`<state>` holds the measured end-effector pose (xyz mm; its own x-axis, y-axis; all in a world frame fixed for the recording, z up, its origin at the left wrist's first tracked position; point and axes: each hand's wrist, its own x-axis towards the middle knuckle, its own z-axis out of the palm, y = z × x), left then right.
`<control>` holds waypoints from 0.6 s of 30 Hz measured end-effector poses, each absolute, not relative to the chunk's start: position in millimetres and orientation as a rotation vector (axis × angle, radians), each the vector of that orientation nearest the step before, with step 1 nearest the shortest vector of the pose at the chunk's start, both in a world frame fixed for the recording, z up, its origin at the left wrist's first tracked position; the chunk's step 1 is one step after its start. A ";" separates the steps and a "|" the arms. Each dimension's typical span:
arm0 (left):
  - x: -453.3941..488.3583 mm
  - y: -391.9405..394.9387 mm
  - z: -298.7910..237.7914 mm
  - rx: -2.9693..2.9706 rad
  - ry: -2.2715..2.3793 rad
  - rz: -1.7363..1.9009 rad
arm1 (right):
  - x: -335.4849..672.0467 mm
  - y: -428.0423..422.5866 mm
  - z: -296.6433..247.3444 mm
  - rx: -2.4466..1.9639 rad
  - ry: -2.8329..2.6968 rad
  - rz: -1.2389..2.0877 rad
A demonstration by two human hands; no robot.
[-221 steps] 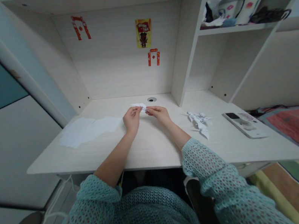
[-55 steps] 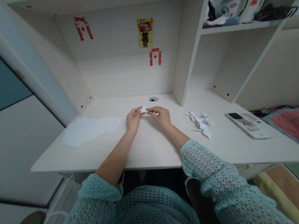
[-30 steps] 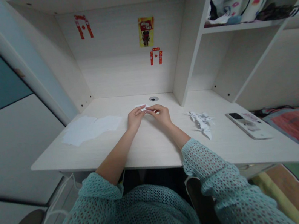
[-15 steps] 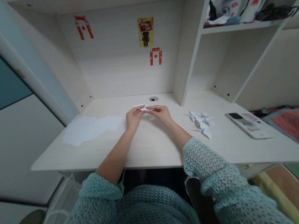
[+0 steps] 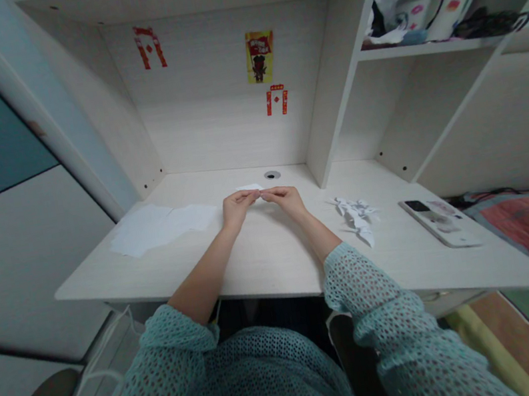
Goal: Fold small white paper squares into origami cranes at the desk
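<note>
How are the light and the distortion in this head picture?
Head view: dim, flat light, no glare; the wide lens bows the desk edge and shelf lines; the folded paper between the left hand and right hand is too small for detail.

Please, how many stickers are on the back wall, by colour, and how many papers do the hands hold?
Red stickers: 2
Yellow sticker: 1
Paper, pinched by left hand and right hand: 1
Total: 4
</note>
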<state>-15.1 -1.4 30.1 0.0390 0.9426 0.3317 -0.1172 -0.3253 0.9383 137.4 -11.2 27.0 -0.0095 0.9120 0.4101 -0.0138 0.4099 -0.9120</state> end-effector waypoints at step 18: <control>-10.6 -5.4 28.0 1.312 0.859 1.515 | 132.6 -9.3 23.8 -0.892 -1.295 0.915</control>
